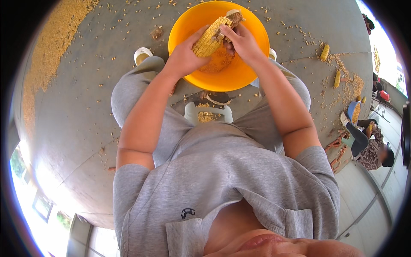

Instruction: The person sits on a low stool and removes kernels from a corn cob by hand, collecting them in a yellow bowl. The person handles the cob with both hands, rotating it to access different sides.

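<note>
Over a round yellow plastic tub, my left hand grips the lower end of a yellow corn cob with most of its kernels on. My right hand is at the upper end, its thumb on the kernels, and holds a reddish-brown cob that looks partly bare of kernels against the corn. Some bare patches show on the side of the yellow cob near my right thumb. Loose kernels lie on the tub's floor. The fingers of my left hand are partly hidden behind the cob.
The tub stands between my feet, before a pale plastic stool. Kernels are scattered on the concrete floor, with a large spread of corn at left. At right are two corn cobs, a blue basin of kernels and a seated person.
</note>
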`<state>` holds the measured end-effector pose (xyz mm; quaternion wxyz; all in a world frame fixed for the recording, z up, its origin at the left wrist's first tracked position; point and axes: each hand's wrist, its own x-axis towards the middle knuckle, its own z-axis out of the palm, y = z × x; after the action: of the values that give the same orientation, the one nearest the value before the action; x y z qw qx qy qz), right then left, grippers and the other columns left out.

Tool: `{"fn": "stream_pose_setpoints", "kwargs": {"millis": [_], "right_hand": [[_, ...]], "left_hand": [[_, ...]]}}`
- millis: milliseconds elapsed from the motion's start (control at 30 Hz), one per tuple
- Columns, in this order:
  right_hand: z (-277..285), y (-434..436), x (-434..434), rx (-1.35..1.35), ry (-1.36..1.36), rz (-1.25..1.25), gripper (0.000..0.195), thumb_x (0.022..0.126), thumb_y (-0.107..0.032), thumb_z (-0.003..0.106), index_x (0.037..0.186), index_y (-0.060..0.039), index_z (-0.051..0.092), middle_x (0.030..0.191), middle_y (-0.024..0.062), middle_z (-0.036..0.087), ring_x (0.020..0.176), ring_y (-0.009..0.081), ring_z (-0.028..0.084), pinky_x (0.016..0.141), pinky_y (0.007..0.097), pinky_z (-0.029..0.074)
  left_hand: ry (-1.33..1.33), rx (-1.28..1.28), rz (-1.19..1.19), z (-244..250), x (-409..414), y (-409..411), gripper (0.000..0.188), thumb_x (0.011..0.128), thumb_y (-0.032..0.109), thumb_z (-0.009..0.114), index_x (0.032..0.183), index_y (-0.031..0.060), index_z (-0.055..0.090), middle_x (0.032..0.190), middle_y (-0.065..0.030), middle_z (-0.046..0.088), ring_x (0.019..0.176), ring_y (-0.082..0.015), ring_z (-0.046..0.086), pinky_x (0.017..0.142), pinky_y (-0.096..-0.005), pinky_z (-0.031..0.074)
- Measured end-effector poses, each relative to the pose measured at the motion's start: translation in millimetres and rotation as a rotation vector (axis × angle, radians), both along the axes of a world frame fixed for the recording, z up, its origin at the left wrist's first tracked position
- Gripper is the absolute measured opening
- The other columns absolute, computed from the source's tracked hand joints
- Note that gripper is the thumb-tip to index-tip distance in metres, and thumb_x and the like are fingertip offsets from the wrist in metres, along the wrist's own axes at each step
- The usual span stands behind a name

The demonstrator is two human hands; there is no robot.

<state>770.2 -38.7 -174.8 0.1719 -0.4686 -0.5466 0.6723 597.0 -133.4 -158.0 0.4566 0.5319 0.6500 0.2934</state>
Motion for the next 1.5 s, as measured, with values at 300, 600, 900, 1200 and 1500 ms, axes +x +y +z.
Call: {"fn": "stream_pose_setpoints", "kwargs": {"millis": [300,600,900,1200,1500], "right_hand": [[-1.5,6.7,7.4,-0.193,0.243,-0.068,0.035,0.094,-0.038,0.055,0.108,-0.0058,0.052,0.08,0.0007,0.054,0.06,0.0086,0.05,0.051,0.0235,0.043],[0.3,10.0,10.4,-0.175,0.266,-0.025,0.039,0.092,-0.044,0.055,0.095,-0.0046,0.057,0.073,0.0019,0.057,0.056,0.009,0.052,0.051,0.0238,0.043],[-0.6,11.4,10.3,-0.068,0.158,0.043,0.043,0.09,-0.046,0.058,0.093,-0.003,0.058,0.072,0.0019,0.055,0.059,0.0096,0.054,0.051,0.0248,0.043],[0.0,8.4,6.7,-0.06,0.09,0.043,0.044,0.088,-0.043,0.062,0.104,-0.0028,0.054,0.073,0.0007,0.053,0.061,0.008,0.053,0.053,0.0234,0.044],[4.2,1.2,2.8,0.005,0.04,0.05,0.041,0.088,-0.04,0.063,0.106,-0.0045,0.053,0.076,-0.0001,0.054,0.063,0.0074,0.052,0.054,0.024,0.044]], "left_hand": [[0.091,0.031,-0.01,1.1,-1.2,0.2,0.081,0.07,0.016,0.075,0.142,0.0212,0.039,0.124,-0.0081,0.059,0.111,-0.018,0.057,0.098,-0.0309,0.042],[0.12,0.066,-0.017,-1.1,-4.3,-1.1,0.08,0.071,0.016,0.073,0.142,0.0257,0.037,0.126,-0.0094,0.058,0.113,-0.0224,0.057,0.097,-0.0327,0.044],[0.059,0.084,-0.008,-2.6,-5.9,0.4,0.081,0.071,0.015,0.072,0.142,0.0283,0.036,0.125,-0.011,0.058,0.112,-0.0282,0.057,0.097,-0.0349,0.045],[0.063,0.082,-0.045,-4.6,-5.1,2.0,0.082,0.072,0.012,0.072,0.144,0.0272,0.035,0.132,-0.009,0.053,0.117,-0.0215,0.054,0.1,-0.0317,0.041],[-0.099,0.034,-0.058,0.3,-1.7,-0.1,0.088,0.069,0.007,0.07,0.145,0.025,0.032,0.132,-0.0057,0.053,0.116,-0.0166,0.052,0.101,-0.0291,0.039]]}}
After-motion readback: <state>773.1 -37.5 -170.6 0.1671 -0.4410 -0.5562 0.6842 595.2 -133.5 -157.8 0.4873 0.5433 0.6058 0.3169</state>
